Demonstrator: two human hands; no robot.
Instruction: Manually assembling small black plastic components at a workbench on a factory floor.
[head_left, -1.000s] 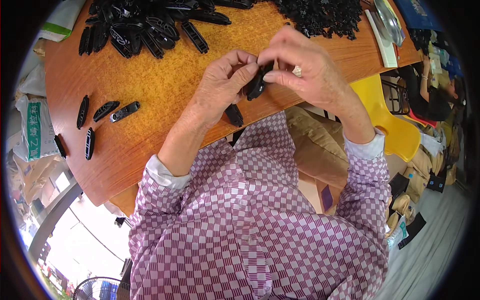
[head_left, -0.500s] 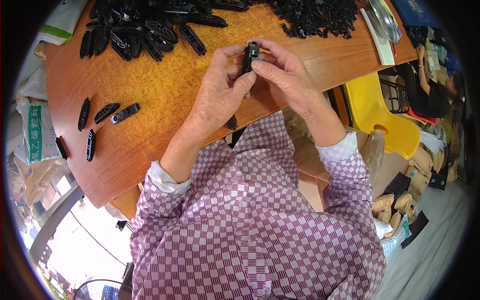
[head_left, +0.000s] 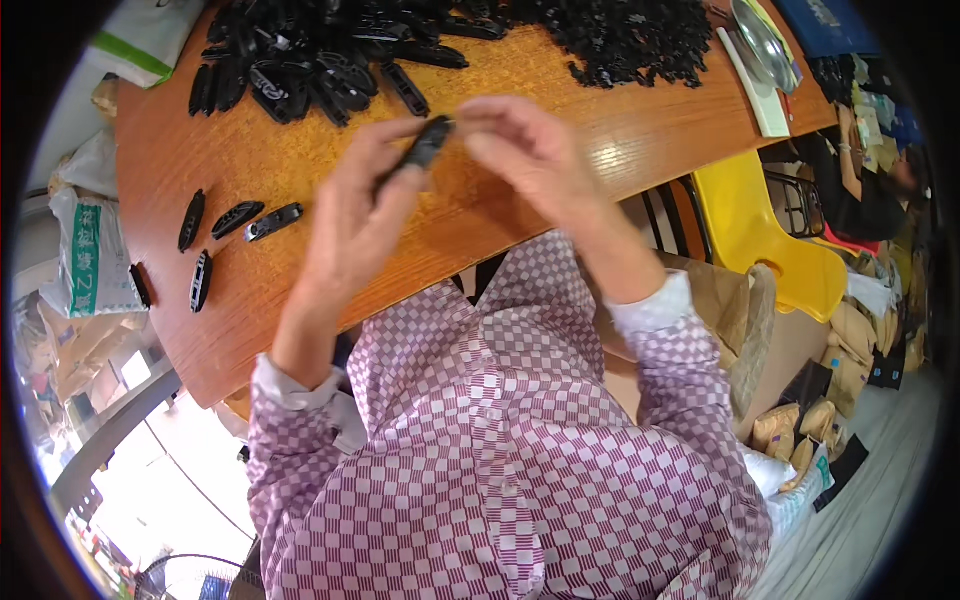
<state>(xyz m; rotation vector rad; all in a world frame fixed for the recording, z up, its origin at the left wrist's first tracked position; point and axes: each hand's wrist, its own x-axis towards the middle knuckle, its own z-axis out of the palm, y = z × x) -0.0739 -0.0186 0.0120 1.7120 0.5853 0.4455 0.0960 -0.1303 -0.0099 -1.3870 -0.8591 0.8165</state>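
My left hand (head_left: pixel 350 205) is closed around a long, narrow black plastic part (head_left: pixel 430 143) with rounded ends, held tilted above the table. Its lower end is hidden behind my fingers. My right hand (head_left: pixel 535 165), blurred by motion, is just right of that part and apart from it. Its thumb and forefinger are spread, with nothing visible between them. Several similar black parts, one of them this oval piece (head_left: pixel 238 219), lie on the tabletop to the left of my left hand.
A heap of long black parts (head_left: pixel 330 60) covers the far side of the wooden table (head_left: pixel 560 200). Beside it is a pile of small black pieces (head_left: pixel 640 40). A metal dish (head_left: pixel 762 50) is at the far right, near a yellow chair (head_left: pixel 740 210). Bags stand around the table.
My hands have separated. The left has moved left with the black part, which is now tilted; the right has let go of it. The view has shifted slightly.
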